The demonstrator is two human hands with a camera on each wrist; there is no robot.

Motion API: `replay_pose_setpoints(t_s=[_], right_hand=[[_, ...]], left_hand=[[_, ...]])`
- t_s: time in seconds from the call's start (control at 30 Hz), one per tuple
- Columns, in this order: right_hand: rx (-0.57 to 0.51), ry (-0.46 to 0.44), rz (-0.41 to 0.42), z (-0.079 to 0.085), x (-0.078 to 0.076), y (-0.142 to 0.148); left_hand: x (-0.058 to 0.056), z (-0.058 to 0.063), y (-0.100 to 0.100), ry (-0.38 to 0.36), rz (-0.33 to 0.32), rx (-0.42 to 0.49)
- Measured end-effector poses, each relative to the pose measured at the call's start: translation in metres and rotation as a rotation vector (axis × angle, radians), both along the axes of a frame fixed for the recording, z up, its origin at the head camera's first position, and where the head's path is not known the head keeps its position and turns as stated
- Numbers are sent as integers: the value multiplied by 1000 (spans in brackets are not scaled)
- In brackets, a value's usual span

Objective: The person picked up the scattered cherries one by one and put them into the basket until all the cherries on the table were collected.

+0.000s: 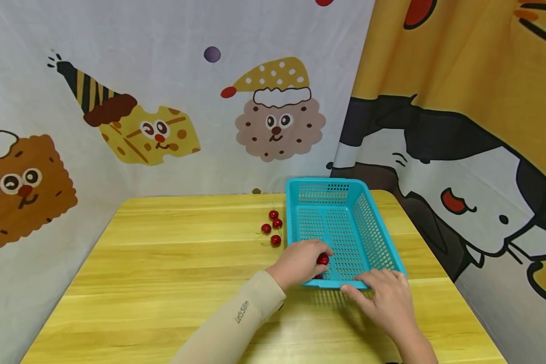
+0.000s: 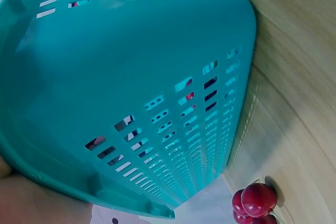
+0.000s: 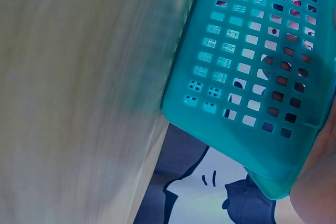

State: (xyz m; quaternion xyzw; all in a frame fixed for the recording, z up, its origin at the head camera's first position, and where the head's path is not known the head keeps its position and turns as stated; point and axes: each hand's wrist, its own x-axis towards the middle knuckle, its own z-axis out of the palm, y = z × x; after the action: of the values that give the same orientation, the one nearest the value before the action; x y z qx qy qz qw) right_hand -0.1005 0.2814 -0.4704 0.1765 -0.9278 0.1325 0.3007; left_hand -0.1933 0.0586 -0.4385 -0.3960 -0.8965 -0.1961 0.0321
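Observation:
A turquoise plastic basket (image 1: pixel 291 217) with slotted walls stands on the table's right side. My left hand (image 1: pixel 300 260) reaches over its near left corner and pinches a red cherry (image 1: pixel 322 259) between thumb and fingers, inside the basket. Below that cherry, a bit of dark red shows by the near wall, mostly hidden. At the near right corner my right hand (image 1: pixel 387 298) grips the basket's rim, fingers over the edge and thumb outside. Several stemmed cherries (image 1: pixel 275 240) lie left of the basket; in the left wrist view, cherries (image 2: pixel 259 200) appear beyond its wall.
The wooden table (image 1: pixel 164 263) stretches left of the basket. Behind it hangs a white cloth (image 1: pixel 173 60) with cartoon prints, and a yellow printed curtain (image 1: pixel 459 65) hangs on the right.

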Motion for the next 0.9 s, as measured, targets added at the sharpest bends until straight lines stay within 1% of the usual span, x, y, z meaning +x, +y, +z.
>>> replay_pose_setpoints(t_s=[0.4,0.63,0.8,0.9], right_hand=[[11,13,-1,-1,-1,1],[4,8,2,0,0,0],[6,2,-1,0,0,0],[12,2,-4,0,0,0]], left_hand=[[2,1,-1,3,2,-7],[3,1,-1,-12,11,-16],[4,2,-1,-14,15,-3],[3,2,-1,-8,25,34]])
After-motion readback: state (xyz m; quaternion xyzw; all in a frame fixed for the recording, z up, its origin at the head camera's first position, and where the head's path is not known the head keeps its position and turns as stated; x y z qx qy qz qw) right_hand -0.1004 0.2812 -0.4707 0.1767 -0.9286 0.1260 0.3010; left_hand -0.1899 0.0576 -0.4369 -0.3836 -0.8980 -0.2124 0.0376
